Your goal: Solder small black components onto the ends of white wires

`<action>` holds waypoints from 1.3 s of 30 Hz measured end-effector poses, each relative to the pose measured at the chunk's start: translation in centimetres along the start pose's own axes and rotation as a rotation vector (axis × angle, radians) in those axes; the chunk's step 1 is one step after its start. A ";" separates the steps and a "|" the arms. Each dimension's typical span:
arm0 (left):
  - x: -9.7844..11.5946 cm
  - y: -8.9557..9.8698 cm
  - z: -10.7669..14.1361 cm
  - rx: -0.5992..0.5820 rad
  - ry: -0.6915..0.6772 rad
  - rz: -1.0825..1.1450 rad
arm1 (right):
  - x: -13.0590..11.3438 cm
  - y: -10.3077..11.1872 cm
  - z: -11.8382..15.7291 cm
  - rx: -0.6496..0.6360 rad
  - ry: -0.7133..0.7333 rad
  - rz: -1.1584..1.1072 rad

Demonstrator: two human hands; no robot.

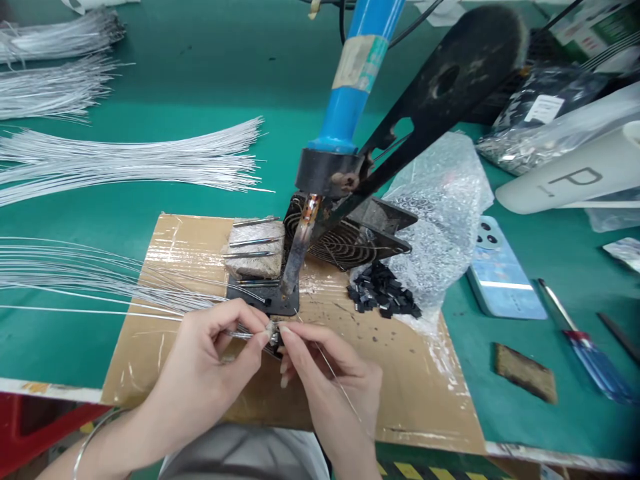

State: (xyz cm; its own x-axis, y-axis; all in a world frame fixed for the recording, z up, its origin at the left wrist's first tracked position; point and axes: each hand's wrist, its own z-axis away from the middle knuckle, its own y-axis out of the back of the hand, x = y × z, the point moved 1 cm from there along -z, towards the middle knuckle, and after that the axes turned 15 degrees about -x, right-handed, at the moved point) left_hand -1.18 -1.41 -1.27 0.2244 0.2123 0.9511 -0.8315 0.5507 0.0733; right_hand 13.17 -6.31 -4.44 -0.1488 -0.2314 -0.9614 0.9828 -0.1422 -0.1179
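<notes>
My left hand (pixel 210 360) is closed in a pinch on a thin white wire, just in front of the soldering iron. Close beside it, my right hand (pixel 340 380) has thumb and forefinger pressed together, with a thin strand of solder wire (pixel 327 363) running across its fingers. Between the fingertips is a small grey and black piece (pixel 274 332), mostly hidden. Several white wires (pixel 100 273) stretch from the left towards my left hand. Above my fingers, the blue-handled soldering iron (pixel 300 250) points down from a black bracket (pixel 445 87).
Brown cardboard (pixel 410 387) covers part of the green table. A block with metal rods (pixel 255 263), a black fan (pixel 345 243) and a pile of black connectors (pixel 383 290) lie on it. Wire bundles (pixel 150 160) are left; a phone (pixel 507 273) and screwdriver (pixel 593 353) right.
</notes>
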 end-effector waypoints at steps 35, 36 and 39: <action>1.2 0.5 -2.8 0.117 0.086 -0.118 | -1.0 0.6 -0.1 0.034 0.178 0.125; 1.3 0.5 -2.9 0.114 0.090 -0.113 | -1.0 0.7 -0.2 0.022 0.193 0.128; 1.5 0.5 -2.9 0.110 0.103 -0.115 | -1.1 1.1 -0.4 -0.043 0.251 0.152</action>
State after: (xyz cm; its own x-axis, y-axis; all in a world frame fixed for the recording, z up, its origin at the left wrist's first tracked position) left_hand 0.24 1.54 -0.71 0.3672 0.2382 0.8991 -0.8468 0.4855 0.2173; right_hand 14.46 -5.79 -3.63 0.0266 -0.0007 -0.9996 0.9963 -0.0817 0.0266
